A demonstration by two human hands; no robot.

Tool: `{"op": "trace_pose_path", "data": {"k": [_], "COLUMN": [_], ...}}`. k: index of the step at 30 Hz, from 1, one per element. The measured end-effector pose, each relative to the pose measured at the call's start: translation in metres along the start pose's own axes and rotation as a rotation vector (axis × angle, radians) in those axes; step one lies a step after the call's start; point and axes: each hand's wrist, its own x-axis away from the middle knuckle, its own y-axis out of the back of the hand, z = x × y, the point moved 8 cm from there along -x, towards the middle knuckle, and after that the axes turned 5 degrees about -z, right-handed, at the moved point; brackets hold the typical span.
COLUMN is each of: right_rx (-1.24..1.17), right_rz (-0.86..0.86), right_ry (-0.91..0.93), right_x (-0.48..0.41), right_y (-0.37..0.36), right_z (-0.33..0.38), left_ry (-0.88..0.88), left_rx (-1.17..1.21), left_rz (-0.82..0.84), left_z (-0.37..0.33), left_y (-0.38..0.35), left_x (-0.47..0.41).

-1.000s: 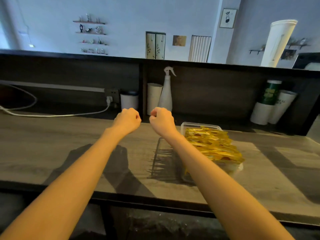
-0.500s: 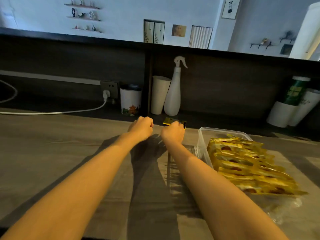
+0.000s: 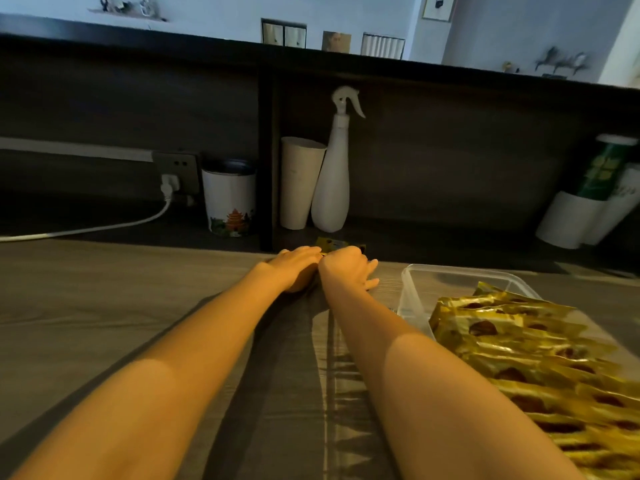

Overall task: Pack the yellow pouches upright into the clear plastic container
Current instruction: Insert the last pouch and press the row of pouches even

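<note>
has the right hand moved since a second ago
Yes: the right hand has dropped forward to the far edge of the grey counter, below the white plastic spray bottle, by a yellow pouch.

Two hands, left point(image 3: 298, 268) and right point(image 3: 346, 269), meet side by side, a yellow pouch point(image 3: 341, 244) at their fingertips. Right of the right hand, a clear container point(image 3: 415, 289) holds pouches point(image 3: 519, 344).

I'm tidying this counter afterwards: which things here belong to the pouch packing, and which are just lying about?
For the job: clear container, packed yellow pouches, loose pouch at the left hand and right hand.

Lying about: spray bottle, paper cup, printed cup, power cable, green canister.
</note>
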Motion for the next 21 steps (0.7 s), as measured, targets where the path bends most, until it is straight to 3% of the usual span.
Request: {"op": "trace_pose_path", "data": {"k": [2,7,11,17,21], "right_rx": [-0.009,-0.038,-0.077,-0.046,-0.117], "right_rz": [0.002,-0.009,0.015,0.111,0.129], "right_ry": [-0.018,0.065,0.177,0.377,0.388], "right_x": [0.001,0.016,0.038,0.08,0.106], "right_y": [0.0,0.01,0.025,0.046,0.075], "right_z": [-0.002,0.004,0.019,0.02,0.014], "left_ry": [-0.02,-0.05,-0.001,0.065,0.099], "left_rx": [-0.012,0.037,0.264,0.525,0.67], "left_rz": [-0.079,-0.47,-0.668,-0.735,-0.811], "left_z": [0.004,0.007,0.008,-0.003,-0.011], "left_y": [0.002,0.038,0.069,0.098,0.111], "left_x": [-0.002,0.018,0.054,0.108,0.143]}}
